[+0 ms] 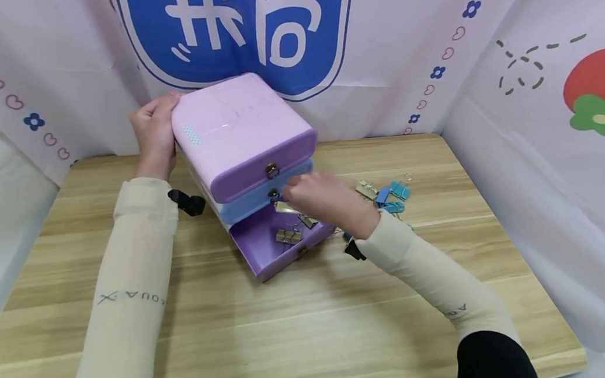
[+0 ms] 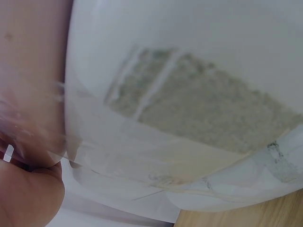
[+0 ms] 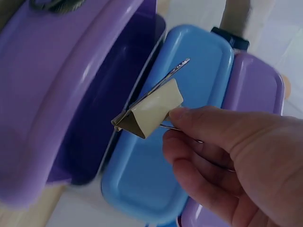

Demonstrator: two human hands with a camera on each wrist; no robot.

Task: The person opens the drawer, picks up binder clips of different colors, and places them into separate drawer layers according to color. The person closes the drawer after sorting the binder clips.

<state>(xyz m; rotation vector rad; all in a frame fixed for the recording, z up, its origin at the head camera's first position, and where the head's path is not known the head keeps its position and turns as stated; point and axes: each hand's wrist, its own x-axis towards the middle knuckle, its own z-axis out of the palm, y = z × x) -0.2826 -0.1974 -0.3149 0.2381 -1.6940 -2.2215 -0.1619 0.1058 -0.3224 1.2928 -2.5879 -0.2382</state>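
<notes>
A small storage box (image 1: 240,120) with stacked drawers, lilac on top, stands at the back of the table. Its blue middle drawer (image 3: 199,61) is closed, and the purple bottom drawer (image 1: 254,245) is pulled out. Gold binder clips (image 1: 288,236) lie inside that drawer. At the box's rear left corner, my left hand (image 1: 154,129) holds on, its far fingers hidden behind the box. My right hand (image 3: 213,146) pinches a gold binder clip (image 3: 156,106) by a wire handle, in front of the blue drawer and over the open one.
Blue and gold binder clips (image 1: 382,195) lie in a loose pile on the wooden table (image 1: 292,336), right of the box and partly behind my right hand. A printed white cloth (image 1: 392,42) rises behind the table.
</notes>
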